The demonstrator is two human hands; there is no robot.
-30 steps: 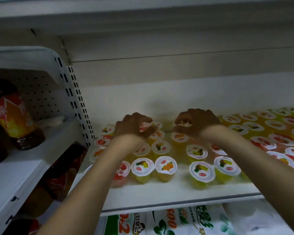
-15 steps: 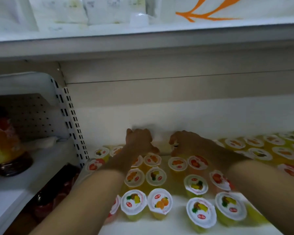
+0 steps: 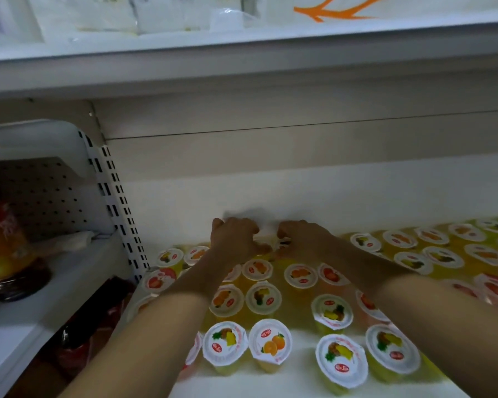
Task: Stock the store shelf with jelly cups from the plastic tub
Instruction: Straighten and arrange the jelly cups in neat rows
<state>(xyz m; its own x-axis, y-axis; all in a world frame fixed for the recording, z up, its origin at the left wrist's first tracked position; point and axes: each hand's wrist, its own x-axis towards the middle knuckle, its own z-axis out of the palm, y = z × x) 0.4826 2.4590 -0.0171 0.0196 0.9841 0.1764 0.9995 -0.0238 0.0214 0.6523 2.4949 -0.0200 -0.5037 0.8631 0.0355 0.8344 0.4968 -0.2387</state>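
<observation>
Head view: nearest, jelly cups (image 3: pixel 341 359) stand in rows on the white shelf (image 3: pixel 296 377). Farther back, by the rear wall, the left hand (image 3: pixel 234 239) and right hand (image 3: pixel 305 236) curl close together around something pale; what each grip holds I cannot tell.

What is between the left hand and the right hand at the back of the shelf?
In the head view, a jelly cup, pale and blurred, sits between the left hand and the right hand. Both hands touch it; the grip itself is unclear.

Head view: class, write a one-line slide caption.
Both hands, left and right, reach the back of a shelf of jelly cups.
</observation>
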